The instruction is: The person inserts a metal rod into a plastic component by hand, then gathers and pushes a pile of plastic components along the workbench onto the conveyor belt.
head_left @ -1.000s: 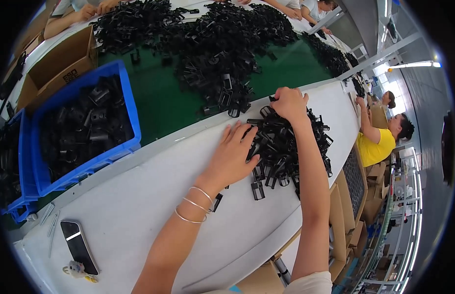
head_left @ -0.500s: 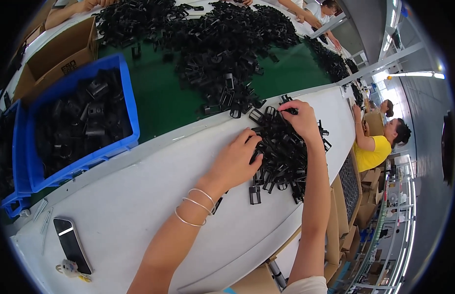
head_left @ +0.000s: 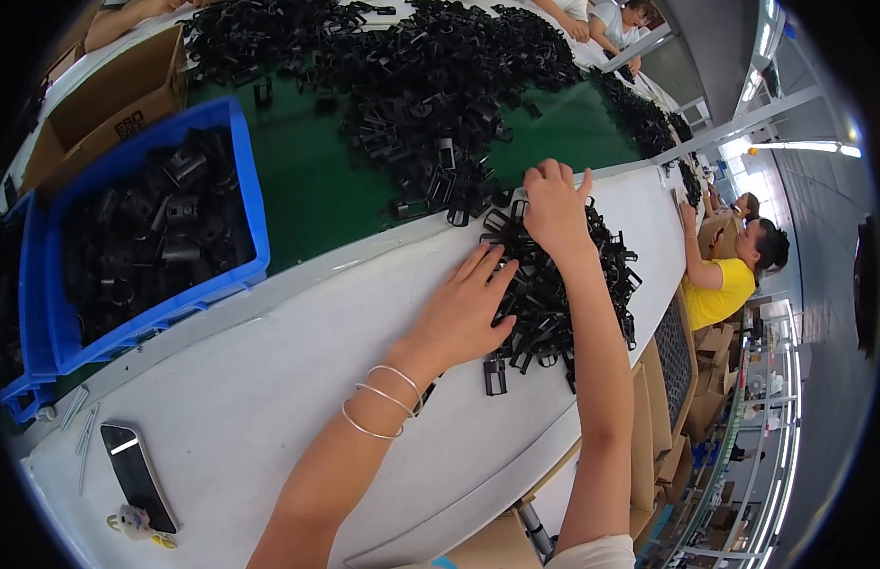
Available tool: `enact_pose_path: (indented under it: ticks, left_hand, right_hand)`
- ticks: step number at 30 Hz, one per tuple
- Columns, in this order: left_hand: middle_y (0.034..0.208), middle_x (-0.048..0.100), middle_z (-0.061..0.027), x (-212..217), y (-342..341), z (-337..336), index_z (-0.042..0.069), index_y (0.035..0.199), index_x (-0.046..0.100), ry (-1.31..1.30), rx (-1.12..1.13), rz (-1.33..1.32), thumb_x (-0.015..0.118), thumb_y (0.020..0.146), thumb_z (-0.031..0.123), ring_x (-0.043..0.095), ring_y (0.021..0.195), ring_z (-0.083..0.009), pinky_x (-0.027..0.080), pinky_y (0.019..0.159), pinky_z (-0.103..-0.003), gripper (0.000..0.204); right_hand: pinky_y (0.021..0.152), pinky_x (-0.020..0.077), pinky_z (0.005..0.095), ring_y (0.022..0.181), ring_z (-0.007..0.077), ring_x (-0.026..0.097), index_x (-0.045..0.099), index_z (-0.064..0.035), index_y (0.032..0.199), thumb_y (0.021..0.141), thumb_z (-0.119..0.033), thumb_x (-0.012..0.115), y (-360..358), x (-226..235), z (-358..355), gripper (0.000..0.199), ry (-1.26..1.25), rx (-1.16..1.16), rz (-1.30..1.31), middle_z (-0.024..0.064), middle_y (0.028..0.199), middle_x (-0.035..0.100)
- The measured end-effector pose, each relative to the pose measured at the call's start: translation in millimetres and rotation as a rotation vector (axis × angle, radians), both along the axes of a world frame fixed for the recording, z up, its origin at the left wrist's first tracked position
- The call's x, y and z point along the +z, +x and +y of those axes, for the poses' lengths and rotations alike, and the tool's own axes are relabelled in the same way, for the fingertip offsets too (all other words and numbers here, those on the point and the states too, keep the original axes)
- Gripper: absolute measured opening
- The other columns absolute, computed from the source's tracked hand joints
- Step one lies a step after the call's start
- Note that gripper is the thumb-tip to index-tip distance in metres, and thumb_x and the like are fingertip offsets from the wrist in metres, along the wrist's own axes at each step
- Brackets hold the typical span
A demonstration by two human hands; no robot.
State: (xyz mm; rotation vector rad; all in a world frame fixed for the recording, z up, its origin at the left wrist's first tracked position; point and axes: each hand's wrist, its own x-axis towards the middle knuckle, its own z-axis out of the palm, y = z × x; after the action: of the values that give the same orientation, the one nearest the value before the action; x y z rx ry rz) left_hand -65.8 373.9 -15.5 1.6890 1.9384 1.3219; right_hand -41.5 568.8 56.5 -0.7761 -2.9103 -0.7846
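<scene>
A pile of small black plastic frame-like parts lies on the white worktop in front of me. My left hand rests palm down at the pile's left edge, its fingers spread and touching the nearest parts. Over the pile's far end, by the rail of the green belt, is my right hand. Its back faces me and one outer finger sticks out; the other fingertips are hidden, so anything in them does not show. One loose black part lies at the pile's near edge.
A blue bin of larger black parts stands at left beside a cardboard box. The green belt carries a big heap of black parts. A phone lies near left. A person in yellow works at right.
My right hand has turned over and moved slightly up and left, toward the belt's rail. The fingers of my left hand have straightened and spread from around a black part.
</scene>
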Motion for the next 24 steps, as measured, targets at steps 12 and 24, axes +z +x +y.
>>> enact_pose_path:
  ticks: [12,24]
  left_hand:
    - [0.149,0.040,-0.0222,0.4,-0.6,-0.8,0.000,0.139,0.047,0.013,-0.005,-0.036,0.069,0.084,0.024,0.032,0.142,-0.0371,0.029,0.118,-0.042,0.064]
    - [0.143,0.045,-0.0230,-2.1,-2.7,-1.0,-0.004,0.135,0.050,0.047,0.006,-0.005,0.068,0.084,0.025,0.035,0.140,-0.0369,0.030,0.117,-0.041,0.062]
  right_hand:
    - [0.100,0.0374,0.0622,0.100,0.0341,0.065,0.073,-0.0045,0.093,0.081,-0.029,0.072,-45.5,-2.4,18.2,0.027,-0.590,-0.283,0.135,0.0141,0.097,0.071]
    - [0.080,0.0520,0.0308,0.080,0.0196,0.068,0.070,-0.0028,0.111,0.085,-0.015,0.069,-32.5,10.6,-16.0,0.029,-0.844,0.054,0.124,0.0115,0.095,0.072]
